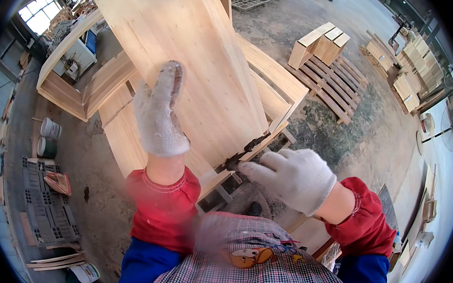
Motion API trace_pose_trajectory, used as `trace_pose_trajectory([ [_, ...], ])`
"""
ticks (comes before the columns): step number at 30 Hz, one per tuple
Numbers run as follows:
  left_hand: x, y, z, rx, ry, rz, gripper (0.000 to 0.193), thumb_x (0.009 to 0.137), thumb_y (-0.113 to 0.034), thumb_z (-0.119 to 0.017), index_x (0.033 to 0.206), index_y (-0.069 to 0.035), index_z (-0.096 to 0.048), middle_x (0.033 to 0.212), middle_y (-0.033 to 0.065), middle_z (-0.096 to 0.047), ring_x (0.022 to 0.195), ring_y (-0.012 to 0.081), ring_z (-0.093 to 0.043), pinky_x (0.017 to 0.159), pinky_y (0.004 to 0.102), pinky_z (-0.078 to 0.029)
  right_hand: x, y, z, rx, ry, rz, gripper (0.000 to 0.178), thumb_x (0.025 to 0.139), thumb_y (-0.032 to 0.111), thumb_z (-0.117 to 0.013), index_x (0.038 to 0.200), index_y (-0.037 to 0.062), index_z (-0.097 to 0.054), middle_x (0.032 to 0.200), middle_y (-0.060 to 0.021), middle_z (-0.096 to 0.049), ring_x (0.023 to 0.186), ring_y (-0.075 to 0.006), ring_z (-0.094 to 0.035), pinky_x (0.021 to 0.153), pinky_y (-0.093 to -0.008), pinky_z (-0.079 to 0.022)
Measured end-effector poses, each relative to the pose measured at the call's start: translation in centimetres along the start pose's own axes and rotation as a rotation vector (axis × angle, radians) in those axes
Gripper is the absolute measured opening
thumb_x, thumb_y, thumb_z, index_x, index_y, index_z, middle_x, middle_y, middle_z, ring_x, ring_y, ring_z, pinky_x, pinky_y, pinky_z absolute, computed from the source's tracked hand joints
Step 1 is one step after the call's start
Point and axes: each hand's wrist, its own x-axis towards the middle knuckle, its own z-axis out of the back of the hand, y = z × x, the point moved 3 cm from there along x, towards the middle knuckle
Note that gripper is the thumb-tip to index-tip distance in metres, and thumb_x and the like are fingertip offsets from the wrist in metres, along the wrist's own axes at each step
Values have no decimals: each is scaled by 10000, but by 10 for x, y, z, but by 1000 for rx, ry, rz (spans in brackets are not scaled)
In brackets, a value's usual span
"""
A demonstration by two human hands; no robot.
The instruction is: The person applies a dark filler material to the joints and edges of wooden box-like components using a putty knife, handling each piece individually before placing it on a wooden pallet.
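Against the pale board (200,61), left hand (158,110) lies flat.

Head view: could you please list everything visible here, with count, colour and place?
Wooden panel: one, pale, leaning upright at centre, under the left hand.
Dark tool: one, blackish, at the panel's lower edge, at the right fingers.
Wooden frames: several, pale, lying behind and left of the panel.
Pallet: one, wood-coloured, upper right, bearing three pale blocks.
Stacked timber: several piles, pale, far right.
Buckets: two, white, on the floor at left.
Plastic pallet: one, grey, lower left.
Window: one, bright, upper left.
Left hand: white knitted glove, red sleeve, flat on the panel.
Right hand: white knitted glove, red sleeve, at the tool.
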Motion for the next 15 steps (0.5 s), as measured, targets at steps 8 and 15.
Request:
trace_pose_trajectory([
  [8,-3,-1,6,-13,16,103,378,1026,41,-492,1397,115,-505,1418,215,-493,1329,320,-563,1161,428,-468,-18,-40,19,-46,60,-101,547,815,77,-639,1347,194,-589,908,-64,-618,808,-280,-682,679,-390,-569],
  [15,-9,2,7,-75,-32,166,372,1016,63,-492,1383,114,-525,1441,226,-442,1336,343,-553,1146,437,-483,-45,-67,15,54,-14,-360,560,756,21,-639,1307,116,-652,897,-97,-632,730,-278,-644,650,-377,-531],
])
